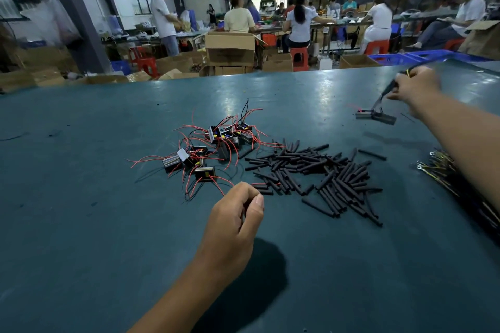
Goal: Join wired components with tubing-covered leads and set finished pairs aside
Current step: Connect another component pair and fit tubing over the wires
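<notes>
A heap of small black components with red and black wires (213,149) lies mid-table. To its right spreads a pile of short black tubing pieces (322,178). My left hand (238,213) hovers near the front of the heap with curled fingers; a red wire ends at its knuckles, and I cannot tell whether it pinches it. My right hand (414,86) reaches to the far right and grips tubing-covered leads. From them hangs a joined pair of components (374,116), blurred, just above the table.
The table has a dark green top (108,224). A bundle of yellow-green leads with ring terminals (438,167) lies at the right edge under my right forearm. Beyond the far edge are cardboard boxes, blue crates, red stools and seated workers.
</notes>
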